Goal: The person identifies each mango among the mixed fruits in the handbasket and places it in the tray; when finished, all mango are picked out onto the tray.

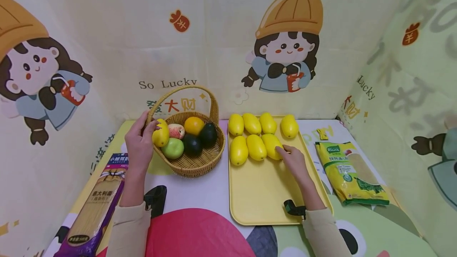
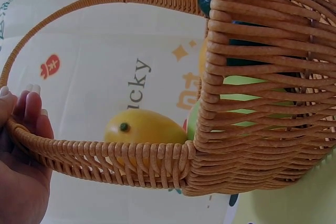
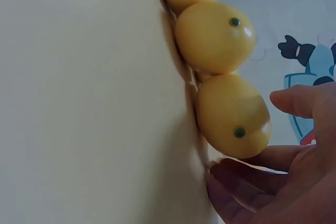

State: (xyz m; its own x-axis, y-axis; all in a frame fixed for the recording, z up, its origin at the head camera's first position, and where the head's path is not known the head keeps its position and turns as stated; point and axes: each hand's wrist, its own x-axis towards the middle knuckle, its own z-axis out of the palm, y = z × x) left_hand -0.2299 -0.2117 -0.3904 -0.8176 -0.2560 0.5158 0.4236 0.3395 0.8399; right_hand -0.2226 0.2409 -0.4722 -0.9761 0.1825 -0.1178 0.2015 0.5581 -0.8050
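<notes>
My left hand [image 1: 140, 140] grips the handle of a wicker basket [image 1: 194, 169] on its left side; in the left wrist view the basket handle [image 2: 100, 161] passes between thumb and fingers. Inside the basket lie a yellow mango [image 1: 161, 133], a green apple [image 1: 173, 148], an orange [image 1: 194, 125], a red-and-white fruit [image 1: 176, 131] and two dark avocados [image 1: 192, 145]. On a yellow tray [image 1: 264, 197], several mangoes stand in two rows. My right hand [image 1: 294, 162] is at the front row's rightmost mango [image 3: 233, 114], fingers against its side and the thumb held apart from it.
Right of the tray lie a yellow-green Knorr packet [image 1: 350, 173] and a small yellow sachet [image 1: 322, 134]. A pasta pack [image 1: 96, 205] lies on the left side. Printed cloth [image 1: 221, 50] hangs behind the table and at both sides.
</notes>
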